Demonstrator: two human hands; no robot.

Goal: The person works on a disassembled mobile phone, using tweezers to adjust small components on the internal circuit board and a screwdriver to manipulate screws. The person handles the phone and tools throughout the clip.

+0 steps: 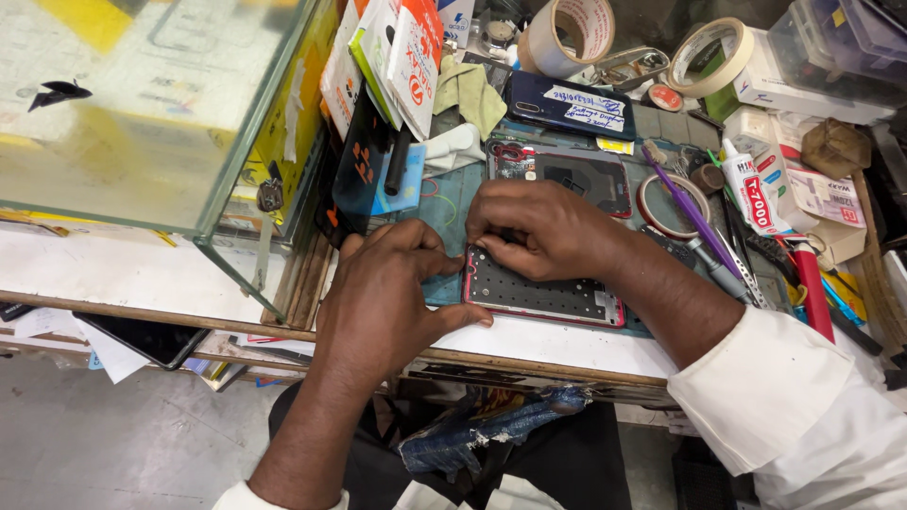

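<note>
Far left stands a glass display case, its corner overhanging the white edge of the table. Just right of it, packets and cards lean in a stack.

The left hand comes next. It lies knuckles-up against the left end of an opened phone frame, the thumb stretched along the frame's near edge and the other fingers curled toward its top left corner. I judge it to be bracing the frame rather than gripping it. That is the right idea: flat, steady pressure so the frame cannot skate on the green mat.

The frame itself lies flat at the near edge of the mat, red-rimmed, its inner metal plate with its rows of small holes facing up. The right hand is bent over the upper left corner, fingertips pinched close together on something too small for me to make out. Work this fine goes best with small movements and the wrist resting, as it seems to be here.

Behind the hands lies a second opened phone. Further right are rolls of tape, a purple-handled tool and a glue tube, all within reach but close enough to be knocked by an elbow.
</note>
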